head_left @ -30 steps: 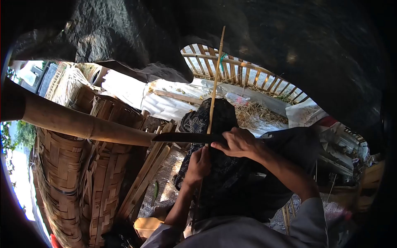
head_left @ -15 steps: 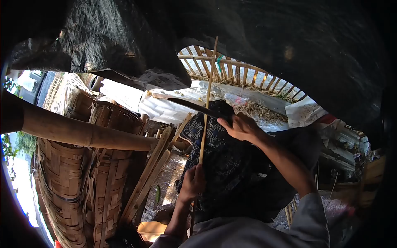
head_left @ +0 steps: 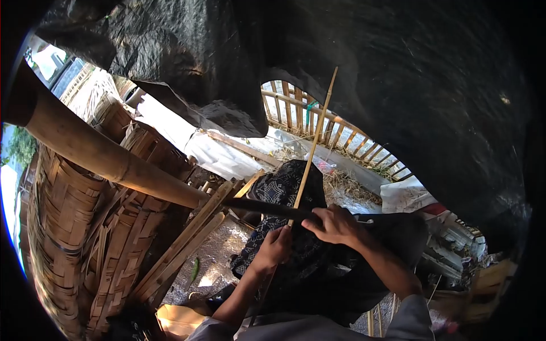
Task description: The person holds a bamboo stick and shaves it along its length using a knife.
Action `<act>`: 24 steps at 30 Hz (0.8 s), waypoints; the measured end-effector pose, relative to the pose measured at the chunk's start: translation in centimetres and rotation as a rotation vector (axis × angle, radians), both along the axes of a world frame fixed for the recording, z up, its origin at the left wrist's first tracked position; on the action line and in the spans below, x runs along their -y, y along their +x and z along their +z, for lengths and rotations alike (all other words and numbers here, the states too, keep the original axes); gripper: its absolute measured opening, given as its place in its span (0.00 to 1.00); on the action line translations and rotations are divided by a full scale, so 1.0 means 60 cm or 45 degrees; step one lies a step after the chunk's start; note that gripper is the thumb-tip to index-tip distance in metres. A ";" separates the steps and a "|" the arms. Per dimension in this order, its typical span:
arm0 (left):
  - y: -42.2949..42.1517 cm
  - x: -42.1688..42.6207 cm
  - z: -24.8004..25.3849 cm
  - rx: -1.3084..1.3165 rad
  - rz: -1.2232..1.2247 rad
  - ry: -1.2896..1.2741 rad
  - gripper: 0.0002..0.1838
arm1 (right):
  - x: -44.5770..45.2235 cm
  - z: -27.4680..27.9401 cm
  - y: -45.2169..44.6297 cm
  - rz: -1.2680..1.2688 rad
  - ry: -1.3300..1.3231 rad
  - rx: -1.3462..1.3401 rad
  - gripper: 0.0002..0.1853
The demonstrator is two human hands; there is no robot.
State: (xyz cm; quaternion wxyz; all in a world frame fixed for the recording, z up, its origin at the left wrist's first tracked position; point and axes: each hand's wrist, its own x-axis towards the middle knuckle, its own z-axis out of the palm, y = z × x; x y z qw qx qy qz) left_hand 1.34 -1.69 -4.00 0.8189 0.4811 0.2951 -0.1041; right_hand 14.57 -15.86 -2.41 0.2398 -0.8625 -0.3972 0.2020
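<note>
My left hand [head_left: 275, 248] is closed around the lower part of a long, thin bamboo strip [head_left: 314, 149], which slants up and away to the right. My right hand [head_left: 336, 225] grips the handle end of a long dark-bladed knife [head_left: 259, 207]. The blade lies across the strip just above my left fist, pointing left. Whether its edge cuts into the strip I cannot tell. Beneath both hands is dark patterned cloth [head_left: 278, 187] over my lap.
Tall woven bamboo baskets [head_left: 65, 227] and a thick bamboo pole [head_left: 114, 162] stand at left, with split bamboo pieces [head_left: 187, 238] leaning beside them. Black plastic sheeting [head_left: 398, 85] hangs overhead. A slatted bamboo fence [head_left: 335, 133] is beyond it.
The knife and my right hand have come down along the strip, close to my left hand. The strip's tip now leans further right, and the camera view has tilted.
</note>
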 end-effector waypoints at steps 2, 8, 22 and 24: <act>-0.002 -0.003 0.000 -0.033 0.026 -0.093 0.14 | -0.012 -0.008 -0.020 0.027 -0.102 0.102 0.30; -0.025 0.006 -0.042 0.203 -0.100 0.553 0.16 | -0.015 -0.045 0.018 -0.060 -0.014 0.199 0.33; -0.080 0.015 0.010 0.021 0.028 0.227 0.19 | 0.013 -0.061 0.120 -0.614 -0.191 -0.132 0.36; -0.086 0.014 0.010 0.114 0.036 0.193 0.21 | 0.016 -0.052 0.113 -0.564 -0.204 -0.141 0.36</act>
